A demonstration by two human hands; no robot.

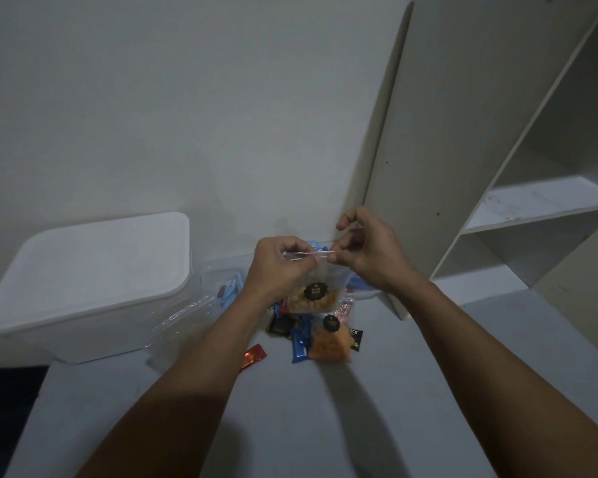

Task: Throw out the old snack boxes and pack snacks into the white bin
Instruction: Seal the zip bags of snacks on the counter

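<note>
Two hands are up in front of the wall, and both hold one clear snack bag (pixel 313 288). The left hand (pixel 277 267) pinches the top edge of the bag on its left side. The right hand (pixel 370 257) pinches the same top edge on its right side. The bag hangs down between them, above the floor. It has yellow snacks at the bottom and one round black sticker on the front.

Right under it, on the grey floor (pixel 325 426), lies a small pile of snacks. In the pile is one second bag (pixel 328 341) with orange snacks and a black sticker. Next to it are about two blue wrappers (pixel 301 343) and one dark square pack (pixel 281 326). One red wrapper (pixel 252 357) lies a bit apart, to the left.

One white bin (pixel 94 288) stands on the left by the wall. Its lid is on. One clear box (pixel 221 284) sits between the bin and the pile, with a few blue packs inside. One white shelf unit (pixel 497 167) stands on the right
</note>
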